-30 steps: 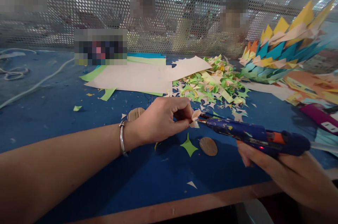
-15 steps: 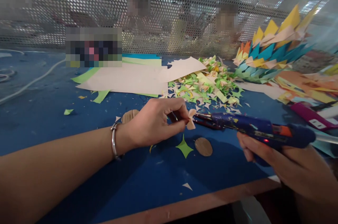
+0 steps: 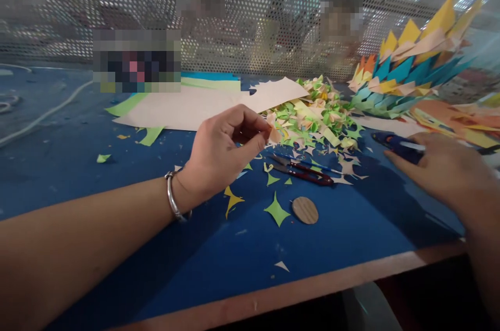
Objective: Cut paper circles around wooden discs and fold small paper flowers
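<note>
My left hand point(image 3: 222, 149) is raised over the blue table point(image 3: 97, 201) and pinches a small folded peach paper piece point(image 3: 274, 134) between thumb and fingers. A metal bangle point(image 3: 174, 198) sits on that wrist. Far to the right, my right hand point(image 3: 445, 169) lies low on the table, closed around a blue glue gun point(image 3: 396, 143) whose nozzle points left. Between the hands lie red-handled snips point(image 3: 304, 170), a round wooden disc point(image 3: 305, 210) and a green star-shaped scrap point(image 3: 276, 210).
A heap of green, yellow and peach paper scraps point(image 3: 316, 117) lies behind the snips, beside a large beige sheet point(image 3: 187, 107). A layered, spiked, coloured paper piece point(image 3: 410, 76) stands at the back right. A perforated screen point(image 3: 253, 18) closes the back, with people behind it. The wooden table edge point(image 3: 312, 289) is near me.
My right hand has carried the glue gun away to the right and down to the table. My left hand has lifted the paper piece up and back. The snips now show.
</note>
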Demonstrator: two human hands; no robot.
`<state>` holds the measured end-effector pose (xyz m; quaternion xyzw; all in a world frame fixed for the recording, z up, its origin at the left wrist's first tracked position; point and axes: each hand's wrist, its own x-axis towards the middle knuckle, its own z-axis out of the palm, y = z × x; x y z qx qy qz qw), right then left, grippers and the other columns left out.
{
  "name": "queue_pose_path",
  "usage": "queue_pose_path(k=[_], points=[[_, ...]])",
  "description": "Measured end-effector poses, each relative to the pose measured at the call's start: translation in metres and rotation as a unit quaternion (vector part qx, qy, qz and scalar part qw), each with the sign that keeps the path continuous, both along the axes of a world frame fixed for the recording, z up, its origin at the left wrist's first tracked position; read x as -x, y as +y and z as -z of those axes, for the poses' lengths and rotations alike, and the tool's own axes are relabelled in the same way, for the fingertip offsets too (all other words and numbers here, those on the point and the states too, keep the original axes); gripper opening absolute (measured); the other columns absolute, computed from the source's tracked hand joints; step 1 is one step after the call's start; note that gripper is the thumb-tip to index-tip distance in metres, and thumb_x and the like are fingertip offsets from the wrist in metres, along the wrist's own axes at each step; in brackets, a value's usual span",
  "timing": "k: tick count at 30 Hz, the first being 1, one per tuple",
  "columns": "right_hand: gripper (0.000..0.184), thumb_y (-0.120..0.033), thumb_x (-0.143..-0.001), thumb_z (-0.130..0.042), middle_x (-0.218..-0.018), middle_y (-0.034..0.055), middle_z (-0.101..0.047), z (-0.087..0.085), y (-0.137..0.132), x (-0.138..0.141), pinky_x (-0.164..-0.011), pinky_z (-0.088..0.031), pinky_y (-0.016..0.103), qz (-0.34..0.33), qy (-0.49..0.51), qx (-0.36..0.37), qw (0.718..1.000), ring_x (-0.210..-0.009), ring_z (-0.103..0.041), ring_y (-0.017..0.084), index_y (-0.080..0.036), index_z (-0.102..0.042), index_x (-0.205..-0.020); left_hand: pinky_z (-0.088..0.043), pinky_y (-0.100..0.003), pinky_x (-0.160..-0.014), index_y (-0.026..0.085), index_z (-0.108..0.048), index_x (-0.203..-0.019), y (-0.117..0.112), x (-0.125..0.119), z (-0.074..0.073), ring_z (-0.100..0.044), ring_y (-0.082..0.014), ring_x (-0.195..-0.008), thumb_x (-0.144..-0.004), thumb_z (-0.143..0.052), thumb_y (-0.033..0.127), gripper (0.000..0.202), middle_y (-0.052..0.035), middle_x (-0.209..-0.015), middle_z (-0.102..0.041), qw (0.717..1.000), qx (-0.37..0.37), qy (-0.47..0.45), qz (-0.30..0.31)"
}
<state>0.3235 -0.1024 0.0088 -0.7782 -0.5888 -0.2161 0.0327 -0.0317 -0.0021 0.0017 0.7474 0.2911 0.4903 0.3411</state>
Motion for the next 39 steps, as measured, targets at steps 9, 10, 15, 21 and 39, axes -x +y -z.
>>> queue_pose_path(k=[9,10,15,21,39], points=[[0.02,-0.029,-0.075,-0.073,-0.086,0.0156,-0.067,-0.02,0.011,0.017,-0.072,-0.046,0.04,0.015,0.067,0.104,0.992,-0.082,-0.063,0.029,-0.015,-0.067,-0.088,-0.06,-0.031,-0.073,0.017,-0.063,-0.085,0.002,0.001,0.002,-0.07,-0.0171,-0.077,-0.081,-0.065,0.02,0.005,-0.0056,-0.084,-0.074,1.0,0.008,0.008,0.027],[0.021,-0.026,-0.075,-0.073,-0.091,0.0162,-0.068,-0.022,0.011,0.025,-0.076,-0.046,0.04,-0.017,0.059,0.094,0.994,-0.086,-0.063,0.029,-0.014,-0.068,-0.091,-0.06,-0.032,-0.072,0.017,-0.063,-0.085,0.003,0.001,0.002,-0.07,-0.0173,-0.077,-0.081,-0.065,0.02,0.005,-0.0058,-0.083,-0.074,1.0,0.005,0.008,0.027],[0.017,-0.035,-0.087,-0.064,-0.087,0.008,-0.068,-0.024,0.018,0.088,-0.068,-0.045,0.035,-0.277,0.126,0.032,0.952,-0.074,-0.063,0.021,-0.022,-0.07,-0.095,-0.058,-0.03,-0.068,0.017,-0.064,-0.085,0.003,0.001,0.001,-0.069,-0.0165,-0.075,-0.081,-0.064,0.019,0.004,-0.0063,-0.084,-0.074,1.0,-0.006,0.021,0.012],[0.015,-0.031,-0.09,-0.059,-0.091,0.0077,-0.067,-0.012,0.053,0.151,-0.073,-0.048,0.035,-0.416,0.193,0.122,0.88,-0.083,-0.064,0.023,-0.019,-0.067,-0.093,-0.055,-0.025,-0.064,0.017,-0.065,-0.084,0.002,0.001,0.002,-0.065,-0.0131,-0.07,-0.081,-0.063,0.018,0.003,-0.0037,-0.082,-0.073,0.999,-0.015,0.032,-0.007],[0.007,-0.02,-0.089,-0.059,-0.083,0.0045,-0.063,0.001,0.063,0.152,-0.067,-0.048,0.029,-0.455,0.279,0.107,0.839,-0.073,-0.059,0.016,-0.018,-0.064,-0.085,-0.055,-0.026,-0.06,0.018,-0.065,-0.081,0.011,0.002,0.008,-0.066,-0.0139,-0.066,-0.08,-0.066,0.021,0.003,-0.0028,-0.078,-0.072,0.997,0.018,0.07,-0.022]])
